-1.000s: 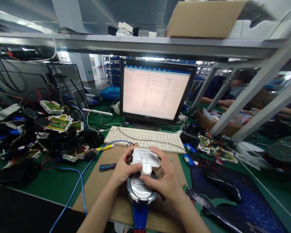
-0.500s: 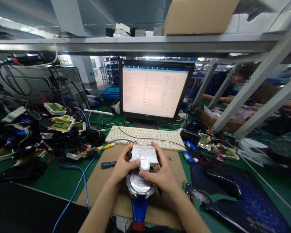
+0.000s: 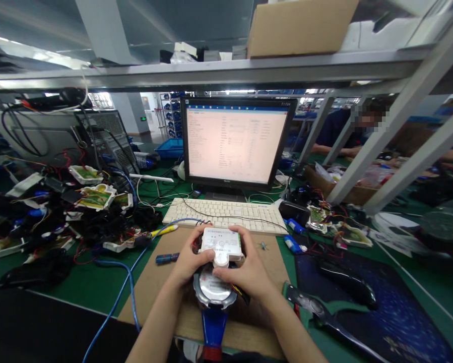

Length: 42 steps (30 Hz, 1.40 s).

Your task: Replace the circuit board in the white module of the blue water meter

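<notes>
Between my two hands is a white plastic electronics module [image 3: 220, 243] with printed text and a round tab at its near end. My left hand [image 3: 191, 256] grips its left side, the thumb on top by the tab. On the right side, my right hand [image 3: 251, 266] has its fingers along the edge and its thumb against the tab. Just below the module sits a round silver-faced meter body [image 3: 214, 287] with a blue pipe [image 3: 214, 325] pointing toward me. Coloured wires [image 3: 241, 292] come out beside the meter on the right. The module's underside is hidden.
A cardboard sheet [image 3: 162, 287] lies under the work. Behind it stand a keyboard [image 3: 226, 214] and a monitor [image 3: 236, 143]. Opened modules [image 3: 95, 196] pile up at left. Cutter-like pliers [image 3: 320, 307] and a mouse [image 3: 347, 285] lie at right. A co-worker [image 3: 335, 131] sits beyond the frame posts.
The view has shifted slightly. Both hands keep hold of the white module, which appears a little lower and to the left above the meter body.
</notes>
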Available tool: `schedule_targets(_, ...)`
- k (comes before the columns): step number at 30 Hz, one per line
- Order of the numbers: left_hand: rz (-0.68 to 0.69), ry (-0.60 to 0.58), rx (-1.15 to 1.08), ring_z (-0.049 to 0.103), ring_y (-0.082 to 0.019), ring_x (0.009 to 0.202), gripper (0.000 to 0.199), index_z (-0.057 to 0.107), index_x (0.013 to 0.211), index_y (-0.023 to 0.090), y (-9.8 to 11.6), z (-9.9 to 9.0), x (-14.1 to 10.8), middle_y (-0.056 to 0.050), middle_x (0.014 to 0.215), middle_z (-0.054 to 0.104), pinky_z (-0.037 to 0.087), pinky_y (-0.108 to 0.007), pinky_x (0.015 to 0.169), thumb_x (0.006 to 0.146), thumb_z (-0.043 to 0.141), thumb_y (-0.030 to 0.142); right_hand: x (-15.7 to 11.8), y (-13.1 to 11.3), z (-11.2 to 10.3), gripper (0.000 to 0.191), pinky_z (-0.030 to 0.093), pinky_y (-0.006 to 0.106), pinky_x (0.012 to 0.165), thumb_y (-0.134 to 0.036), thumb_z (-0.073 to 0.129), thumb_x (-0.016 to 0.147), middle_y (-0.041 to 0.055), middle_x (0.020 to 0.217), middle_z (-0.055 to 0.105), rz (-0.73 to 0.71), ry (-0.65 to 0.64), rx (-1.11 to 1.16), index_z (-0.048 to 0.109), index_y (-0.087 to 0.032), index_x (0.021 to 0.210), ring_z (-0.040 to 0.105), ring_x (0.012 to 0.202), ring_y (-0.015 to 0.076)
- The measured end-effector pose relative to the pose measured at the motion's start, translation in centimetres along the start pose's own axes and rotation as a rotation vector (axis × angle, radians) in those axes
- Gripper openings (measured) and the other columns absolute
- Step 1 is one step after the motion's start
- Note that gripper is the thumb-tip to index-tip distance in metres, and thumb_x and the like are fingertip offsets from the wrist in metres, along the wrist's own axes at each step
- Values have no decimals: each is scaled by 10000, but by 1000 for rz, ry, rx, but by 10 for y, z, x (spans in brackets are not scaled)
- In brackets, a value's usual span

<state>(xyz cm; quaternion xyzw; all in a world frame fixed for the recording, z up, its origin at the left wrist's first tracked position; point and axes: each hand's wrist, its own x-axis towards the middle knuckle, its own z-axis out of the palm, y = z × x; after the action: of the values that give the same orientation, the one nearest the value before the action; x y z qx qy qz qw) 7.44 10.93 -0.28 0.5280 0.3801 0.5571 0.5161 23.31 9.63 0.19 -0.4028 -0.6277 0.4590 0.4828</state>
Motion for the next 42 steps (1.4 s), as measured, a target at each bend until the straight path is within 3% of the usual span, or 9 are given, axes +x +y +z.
schedule_targets(42,40,14,-1,530,-257,976,648,533,1066,183,-7,-1,1,-86,1055,577,417,-305,810,529,747,476,-1,1,1,794,473,301,774,-205,760,516,35,1062,567,23,-9,115,337,-263,1185,573,921,191)
